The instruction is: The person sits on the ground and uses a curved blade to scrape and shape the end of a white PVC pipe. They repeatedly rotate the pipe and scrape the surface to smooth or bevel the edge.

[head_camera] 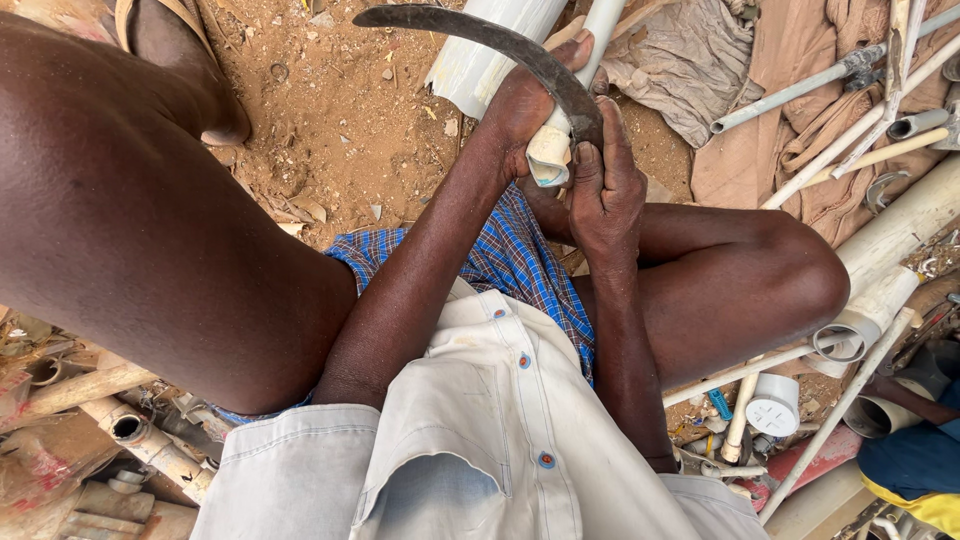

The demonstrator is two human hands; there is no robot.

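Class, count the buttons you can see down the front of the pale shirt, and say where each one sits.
3. The top button is near the checked cloth, the middle button lies just below it, and the bottom button is nearest the camera. Folds may hide more.

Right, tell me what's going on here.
A seated person works a curved sickle blade against the end of a thin white pipe. The left hand wraps around the pipe near its end, and the right hand grips the sickle at the pipe's cut end. More pipes and fittings lie on the dirt and cloth around the legs.
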